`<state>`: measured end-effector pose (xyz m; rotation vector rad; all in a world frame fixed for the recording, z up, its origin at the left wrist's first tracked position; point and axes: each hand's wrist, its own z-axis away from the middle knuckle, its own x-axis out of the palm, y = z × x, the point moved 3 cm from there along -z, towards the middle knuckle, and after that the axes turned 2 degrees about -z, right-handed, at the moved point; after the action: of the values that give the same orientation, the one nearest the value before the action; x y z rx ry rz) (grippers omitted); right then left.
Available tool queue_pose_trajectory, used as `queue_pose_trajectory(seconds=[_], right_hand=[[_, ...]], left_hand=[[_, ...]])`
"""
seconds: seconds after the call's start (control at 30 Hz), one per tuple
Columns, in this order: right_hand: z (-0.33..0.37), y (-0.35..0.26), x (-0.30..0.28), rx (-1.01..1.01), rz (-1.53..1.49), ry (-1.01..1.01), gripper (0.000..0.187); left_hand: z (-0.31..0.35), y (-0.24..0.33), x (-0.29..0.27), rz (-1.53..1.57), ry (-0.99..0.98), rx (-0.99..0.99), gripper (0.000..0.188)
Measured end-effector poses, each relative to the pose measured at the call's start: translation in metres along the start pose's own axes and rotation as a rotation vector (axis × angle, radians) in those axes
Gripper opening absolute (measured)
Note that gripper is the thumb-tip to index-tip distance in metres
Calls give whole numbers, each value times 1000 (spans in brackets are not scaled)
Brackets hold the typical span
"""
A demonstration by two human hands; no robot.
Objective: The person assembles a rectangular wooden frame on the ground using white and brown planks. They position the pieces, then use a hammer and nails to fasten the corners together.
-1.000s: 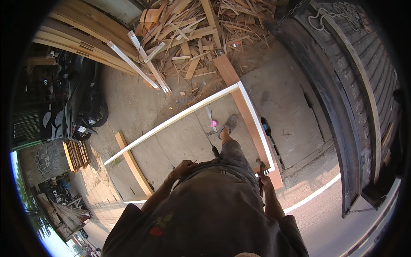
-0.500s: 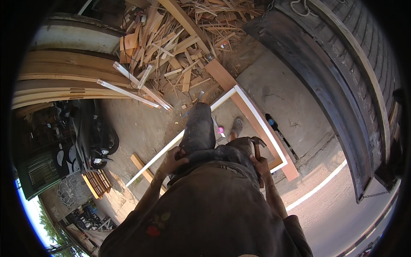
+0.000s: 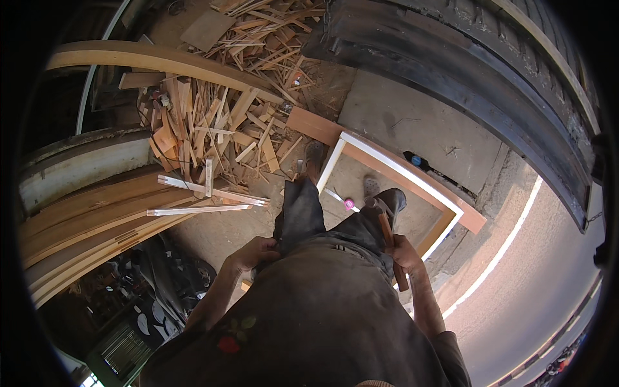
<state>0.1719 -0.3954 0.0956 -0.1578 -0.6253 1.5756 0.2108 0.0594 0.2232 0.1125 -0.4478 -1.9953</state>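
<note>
My right hand [image 3: 406, 253] is closed round the wooden handle of a hammer [image 3: 386, 231], held beside my right thigh with its head pointing away from me. My left hand [image 3: 255, 254] is closed at my left hip, its fingers gripping the cloth of my dark trousers [image 3: 300, 211]. A rectangular wooden frame [image 3: 400, 166] with white edges lies on the ground around my feet. Beneath its far right side runs a reddish-brown plank [image 3: 316, 126]. Inside the frame, a small pink round thing [image 3: 349, 204] lies by a pale strip.
A heap of wood offcuts [image 3: 222, 122] spreads ahead to the left, crossed by a long beam [image 3: 161, 60]. Two white-faced wood strips [image 3: 200, 210] lie nearer. Stacked boards [image 3: 109, 219] and a motorbike [image 3: 171, 277] stand at left. A dark metal ramp [image 3: 477, 97] and a road [image 3: 516, 271] are at right.
My view has turned, and my left leg has moved forward to the frame's far left corner. The hammer's head has swung round to the left. Both hands keep their grips.
</note>
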Motion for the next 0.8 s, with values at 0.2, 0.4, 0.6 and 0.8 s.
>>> queue_pose_trajectory(seconds=[0.2, 0.4, 0.6, 0.8], right_hand=[[17, 5, 98, 55, -327, -4, 25], [-38, -33, 141, 249, -164, 55, 26], [-201, -53, 82, 41, 21, 185, 37], [-406, -63, -8, -201, 105, 421, 37]], left_hand=[[-34, 7, -96, -28, -239, -171, 23], [-117, 21, -173, -9, -179, 0, 19], [-302, 87, -195, 264, -49, 311, 18], [-526, 136, -182, 306, -29, 437, 17]])
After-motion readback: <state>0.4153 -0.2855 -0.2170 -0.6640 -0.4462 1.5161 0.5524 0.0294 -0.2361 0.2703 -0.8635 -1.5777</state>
